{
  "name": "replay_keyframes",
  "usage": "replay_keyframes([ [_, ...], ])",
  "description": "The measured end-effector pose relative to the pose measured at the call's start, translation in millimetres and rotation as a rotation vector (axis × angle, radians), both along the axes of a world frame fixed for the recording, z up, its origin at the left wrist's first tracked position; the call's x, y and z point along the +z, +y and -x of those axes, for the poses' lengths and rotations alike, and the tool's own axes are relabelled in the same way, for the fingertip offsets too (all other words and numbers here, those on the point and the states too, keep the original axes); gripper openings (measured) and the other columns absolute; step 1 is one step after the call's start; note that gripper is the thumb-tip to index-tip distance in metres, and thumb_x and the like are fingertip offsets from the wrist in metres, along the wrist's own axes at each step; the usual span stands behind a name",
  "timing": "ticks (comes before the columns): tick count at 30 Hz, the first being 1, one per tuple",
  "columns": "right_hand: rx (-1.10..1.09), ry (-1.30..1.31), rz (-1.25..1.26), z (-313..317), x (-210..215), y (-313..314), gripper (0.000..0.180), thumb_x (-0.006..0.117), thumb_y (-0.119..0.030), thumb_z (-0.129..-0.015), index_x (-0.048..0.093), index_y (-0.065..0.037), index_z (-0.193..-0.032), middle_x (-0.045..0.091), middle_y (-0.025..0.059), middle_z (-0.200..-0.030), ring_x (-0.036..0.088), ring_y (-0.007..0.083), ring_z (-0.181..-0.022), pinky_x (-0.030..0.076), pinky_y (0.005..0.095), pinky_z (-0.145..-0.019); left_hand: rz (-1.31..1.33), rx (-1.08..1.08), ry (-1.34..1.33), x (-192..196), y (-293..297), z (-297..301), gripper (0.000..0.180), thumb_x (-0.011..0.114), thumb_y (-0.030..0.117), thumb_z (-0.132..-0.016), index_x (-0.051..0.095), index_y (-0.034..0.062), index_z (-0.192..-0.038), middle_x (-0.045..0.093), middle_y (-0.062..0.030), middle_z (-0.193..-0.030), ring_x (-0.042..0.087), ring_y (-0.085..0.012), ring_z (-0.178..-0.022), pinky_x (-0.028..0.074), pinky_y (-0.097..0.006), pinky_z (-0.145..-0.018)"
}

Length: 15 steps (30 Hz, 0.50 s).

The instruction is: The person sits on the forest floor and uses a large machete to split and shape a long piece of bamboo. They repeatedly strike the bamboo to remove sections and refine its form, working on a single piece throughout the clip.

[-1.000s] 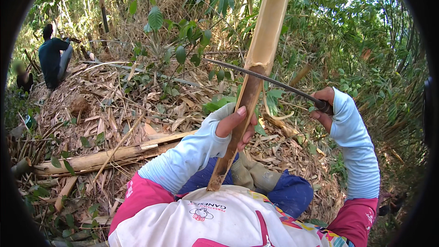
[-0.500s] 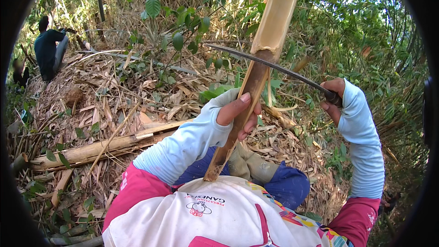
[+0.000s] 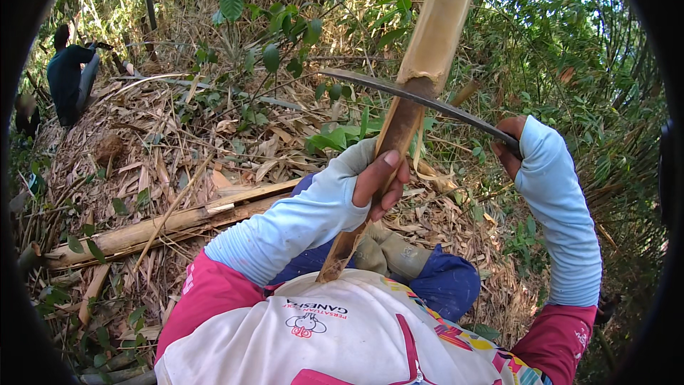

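A long split piece of bamboo [image 3: 436, 25] slants up and away from my chest, its hollow inner side facing me. Its lower end rests against my shirt front. My left hand [image 3: 381, 184] is closed around the lower part, thumb across the hollow side. In my right hand [image 3: 511, 146] I grip a long dark-bladed machete [image 3: 420, 100] by its handle, mostly covered by my fingers. The blade lies across the bamboo just below a ridged node, above my left hand. Pale blue sleeves cover both forearms and part of the hands.
Split bamboo poles [image 3: 171, 227] lie on the leaf-strewn slope to my left. A person in dark clothes [image 3: 68, 78] sits at the far left, another dark figure [image 3: 27, 115] lower beside them. Leafy stems [image 3: 274, 28] rise ahead; dense bamboo growth [image 3: 605, 100] stands at right.
My right hand has shifted slightly left and down with the machete, the blade still across the bamboo. My left hand keeps its hold, a touch to the right. The view has moved slightly.
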State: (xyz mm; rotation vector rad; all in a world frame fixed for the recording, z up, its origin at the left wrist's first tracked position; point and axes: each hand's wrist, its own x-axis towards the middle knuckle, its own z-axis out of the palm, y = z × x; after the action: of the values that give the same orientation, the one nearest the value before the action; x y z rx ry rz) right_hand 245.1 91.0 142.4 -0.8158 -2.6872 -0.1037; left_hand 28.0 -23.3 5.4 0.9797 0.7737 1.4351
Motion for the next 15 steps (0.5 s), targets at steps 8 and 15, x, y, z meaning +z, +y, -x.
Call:
replay_keyframes([
  [8,0.067,-0.036,-0.013,23.1,3.7,-3.9,0.016,0.07,-0.004,-0.081,0.059,-0.002,-0.092,0.061,0.0151,-0.07,0.06,0.0224,-0.062,0.046,0.033,-0.058,0.046,0.007,0.03,-2.6,3.2,-6.6,0.03,0.047,0.035,-0.1,0.052,0.0062,-0.093,0.051,-0.0037,-0.062,0.044,-0.0101,-0.047,0.039,-0.023,-0.045],
  [15,0.086,0.036,0.186,33.7,-2.6,-2.6,0.016,0.071,-0.006,-0.082,0.06,-0.001,-0.093,0.059,0.0089,-0.068,0.051,0.0146,-0.062,0.043,0.0301,-0.058,0.037,0.06,-0.093,-10.9,2.4,2.4,0.03,0.05,0.033,-0.099,0.052,0.0031,-0.094,0.052,-0.0078,-0.062,0.047,-0.0146,-0.047,0.042,-0.028,-0.045],
])
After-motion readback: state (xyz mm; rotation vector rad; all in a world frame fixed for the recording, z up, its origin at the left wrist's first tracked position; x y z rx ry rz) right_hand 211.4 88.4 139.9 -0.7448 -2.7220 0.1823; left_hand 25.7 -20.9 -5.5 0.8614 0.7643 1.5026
